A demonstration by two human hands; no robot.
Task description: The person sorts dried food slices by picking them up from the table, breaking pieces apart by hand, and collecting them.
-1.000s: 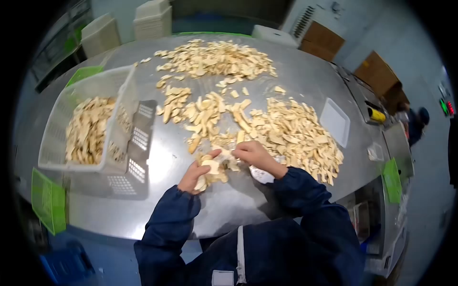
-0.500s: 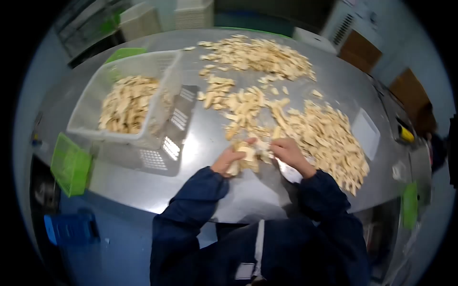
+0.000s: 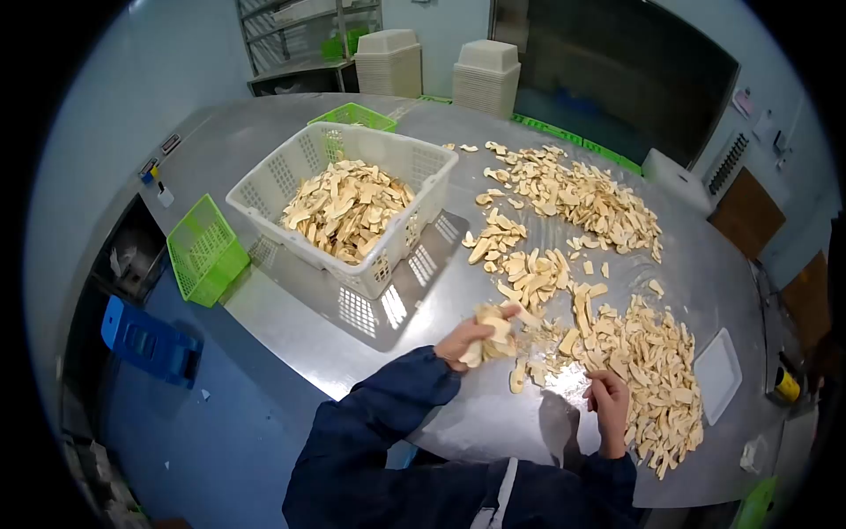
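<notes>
Pale slices (image 3: 497, 333) fill our clamped left hand (image 3: 462, 343); our right hand (image 3: 608, 401) curls near the heap (image 3: 656, 379), whether gripping we cannot tell

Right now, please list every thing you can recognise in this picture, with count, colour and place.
Broad steel table: one, grey, centre
Perforated plastic basket: one, white, table's left half
Mushroom-like slices: countless, cream-tan, in that basket and heaped on table
Smaller plastic baskets: at least two, green, table's left side
Stacked plastic tubs: two stacks, white, beyond far edge
Flat rectangular tray: one, white, right edge
Plastic object: one, blue, left floor
Cardboard pieces: two, brown, far right
Metal rack: one, grey, upper left
Left hand: one, bare, holding slices, centre
Right hand: one, bare, beside right heap, contents unclear
Sleeves: two, dark blue, bottom
</notes>
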